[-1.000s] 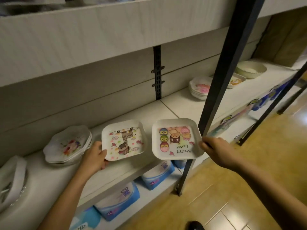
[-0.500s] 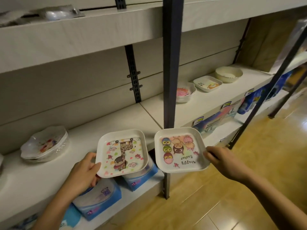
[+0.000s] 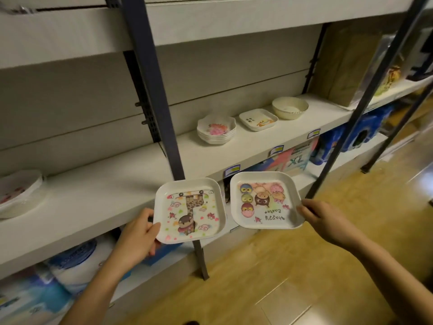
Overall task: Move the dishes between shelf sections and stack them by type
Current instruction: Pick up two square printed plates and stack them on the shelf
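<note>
Before the shelf (image 3: 98,198), both forearms reach forward: left hand (image 3: 138,233) pinches the giraffe plate (image 3: 190,211) by its edge, right hand (image 3: 324,220) the Easter plate (image 3: 264,200).

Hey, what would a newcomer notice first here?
Two square cartoon plates held side by side before the shelf edge: the left hand grips the giraffe plate, the right hand the Happy Easter plate. Behind, the shelf holds stacked flower dishes, a square dish and a cream bowl.
</note>
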`<state>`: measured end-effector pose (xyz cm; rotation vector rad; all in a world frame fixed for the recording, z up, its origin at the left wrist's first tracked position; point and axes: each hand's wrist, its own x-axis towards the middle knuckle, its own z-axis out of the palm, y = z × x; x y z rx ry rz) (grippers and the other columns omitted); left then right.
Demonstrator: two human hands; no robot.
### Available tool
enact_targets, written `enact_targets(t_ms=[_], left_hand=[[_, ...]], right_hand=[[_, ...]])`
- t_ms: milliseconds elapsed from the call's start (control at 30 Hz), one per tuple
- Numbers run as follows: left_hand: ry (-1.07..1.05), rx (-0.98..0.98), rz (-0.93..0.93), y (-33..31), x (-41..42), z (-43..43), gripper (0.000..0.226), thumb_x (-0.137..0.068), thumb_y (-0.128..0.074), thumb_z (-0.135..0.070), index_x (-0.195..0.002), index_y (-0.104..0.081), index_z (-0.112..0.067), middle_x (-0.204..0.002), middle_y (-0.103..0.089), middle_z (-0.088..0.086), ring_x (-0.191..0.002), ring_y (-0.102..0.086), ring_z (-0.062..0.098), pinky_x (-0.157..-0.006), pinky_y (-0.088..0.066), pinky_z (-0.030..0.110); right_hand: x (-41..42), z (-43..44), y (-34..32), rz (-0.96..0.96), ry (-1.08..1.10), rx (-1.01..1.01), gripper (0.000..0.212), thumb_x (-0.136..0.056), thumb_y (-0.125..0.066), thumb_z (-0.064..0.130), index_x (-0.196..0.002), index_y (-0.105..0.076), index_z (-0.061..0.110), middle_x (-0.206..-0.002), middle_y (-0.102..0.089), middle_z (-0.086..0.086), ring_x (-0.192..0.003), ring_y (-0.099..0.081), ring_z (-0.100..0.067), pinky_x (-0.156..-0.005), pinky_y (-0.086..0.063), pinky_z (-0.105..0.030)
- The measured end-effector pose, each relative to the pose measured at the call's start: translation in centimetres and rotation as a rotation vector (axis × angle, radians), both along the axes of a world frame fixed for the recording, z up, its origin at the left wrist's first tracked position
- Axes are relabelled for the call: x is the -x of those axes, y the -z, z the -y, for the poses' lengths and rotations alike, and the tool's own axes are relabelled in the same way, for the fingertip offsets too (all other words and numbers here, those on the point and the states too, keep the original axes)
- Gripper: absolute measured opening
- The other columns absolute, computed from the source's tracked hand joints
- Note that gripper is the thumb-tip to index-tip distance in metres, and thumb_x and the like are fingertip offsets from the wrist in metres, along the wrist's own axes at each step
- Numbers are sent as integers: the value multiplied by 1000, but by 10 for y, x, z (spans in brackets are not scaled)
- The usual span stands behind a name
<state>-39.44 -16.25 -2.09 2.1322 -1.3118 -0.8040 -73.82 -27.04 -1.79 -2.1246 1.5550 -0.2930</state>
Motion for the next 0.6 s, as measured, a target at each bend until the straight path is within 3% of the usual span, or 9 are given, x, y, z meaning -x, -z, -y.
enact_targets(t_ms=[167, 333, 467, 600], left_hand=[[44, -4, -18, 3, 40, 45, 22, -96, -43, -16, -117, -48, -13, -60, -61, 3, -49, -54, 12, -49, -42, 20], [91, 17, -26, -1, 64, 102, 26, -96, -42, -15, -122, -45, -12, -70, -65, 6, -49, -54, 11, -49, -46, 20], [98, 30, -10, 0, 75, 151, 23, -96, -42, -14, -118, -47, -12, -56, -58, 1, -47, -53, 12, -49, -45, 22], [84, 38, -2, -3, 81, 200, 22, -96, -41, -13, -117, -46, -10, -55, -57, 0, -45, -51, 12, -49, -41, 21]], right_hand=[[43, 27, -2, -14, 71, -3, 29, -98, -42, 21, -84, -62, 7, -70, -61, -6, -71, -57, -27, -60, -39, -31], [70, 72, -1, 14, 126, -4, 34, -97, -41, 24, -99, -64, 0, -90, -68, -17, -81, -61, -29, -76, -46, -43], [81, 118, -2, 21, 131, -9, 32, -97, -41, 23, -97, -65, 2, -85, -68, -12, -69, -56, -15, -62, -41, -25], [82, 175, -11, 47, 111, -3, 31, -97, -41, 22, -99, -65, 2, -90, -68, -16, -78, -61, -27, -69, -47, -35]])
